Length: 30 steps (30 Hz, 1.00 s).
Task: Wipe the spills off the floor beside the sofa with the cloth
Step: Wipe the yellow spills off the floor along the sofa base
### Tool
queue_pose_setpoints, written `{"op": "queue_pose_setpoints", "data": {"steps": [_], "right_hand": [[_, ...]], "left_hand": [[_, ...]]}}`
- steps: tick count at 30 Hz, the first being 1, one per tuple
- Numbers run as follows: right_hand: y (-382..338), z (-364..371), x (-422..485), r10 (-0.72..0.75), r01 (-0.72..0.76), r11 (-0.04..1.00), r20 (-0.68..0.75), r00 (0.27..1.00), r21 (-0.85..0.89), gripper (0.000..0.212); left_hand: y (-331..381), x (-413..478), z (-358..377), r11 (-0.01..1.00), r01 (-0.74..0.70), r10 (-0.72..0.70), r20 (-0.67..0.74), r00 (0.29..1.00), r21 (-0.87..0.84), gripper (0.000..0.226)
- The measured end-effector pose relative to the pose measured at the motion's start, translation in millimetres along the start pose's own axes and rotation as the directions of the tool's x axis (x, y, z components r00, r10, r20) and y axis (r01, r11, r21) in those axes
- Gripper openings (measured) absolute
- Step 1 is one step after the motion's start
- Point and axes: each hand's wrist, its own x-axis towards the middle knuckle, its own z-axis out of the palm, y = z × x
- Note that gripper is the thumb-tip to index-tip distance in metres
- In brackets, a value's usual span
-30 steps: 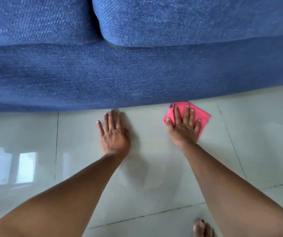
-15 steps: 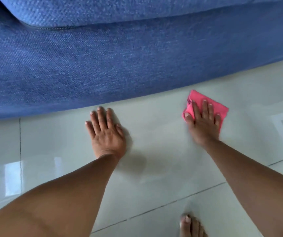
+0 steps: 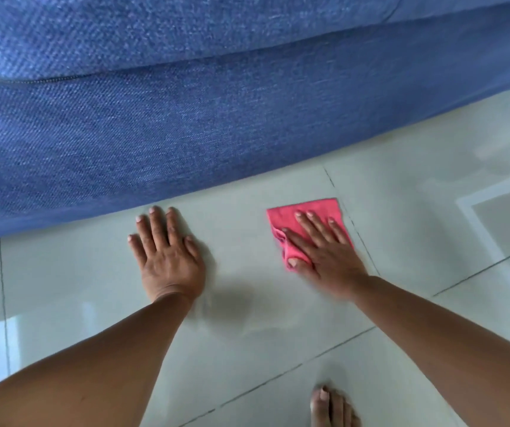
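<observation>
The pink cloth (image 3: 306,217) is pressed flat on the floor (image 3: 416,186) under the right hand (image 3: 327,252). The fingers of that hand are spread out and lie on top of the cloth, with the thumb at its near corner, so the cloth is pushed down rather than pinched. The left hand (image 3: 167,257) is laid flat and open on the bare floor, well apart from the cloth, and nothing is held in it; it seems to be used for leaning. The blue sofa (image 3: 186,118) is just past the fingertips of both hands, and the cloth is a little way out from its bottom edge. A wet-looking smear (image 3: 256,322) can be seen on the tile between the two wrists, nearer to the person than the cloth is. So the job looks partly done: the cloth is down and wiping seems to be under way, but that smear is judged to be left for wiping. Whether the floor under the cloth is dry cannot be told. A bare foot (image 3: 330,408) is seen behind the right hand, near the bottom edge.
</observation>
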Motion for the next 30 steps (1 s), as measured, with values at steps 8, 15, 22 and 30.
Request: {"op": "queue_pose_setpoints", "data": {"steps": [8,15,22,30], "right_hand": [[5.0,-41.3,135.1,0.615,-0.607,0.746,0.065,0.786,0.275,0.068],[-142.1,-41.3,139.9,0.192,-0.187,0.970,-0.018,0.981,0.155,0.062],[-75.8,-7.4,41.0,-0.059,0.060,0.998,-0.028,0.998,0.018,0.060],[-112.9,-39.8,156.1,0.582,-0.568,0.779,0.028,0.813,0.265,0.069]], "left_hand": [[1.3,1.3,1.1,1.000,-0.006,0.006,-0.012,1.000,0.005,0.069],[-3.5,3.9,-2.0,0.997,-0.007,0.004,-0.034,0.999,-0.083,0.063],[-70.6,8.2,-30.6,0.993,-0.036,0.027,-0.077,0.997,-0.110,0.065],[-151.3,12.2,-30.8,0.991,0.133,-0.134,-0.063,0.989,-0.022,0.064]]}}
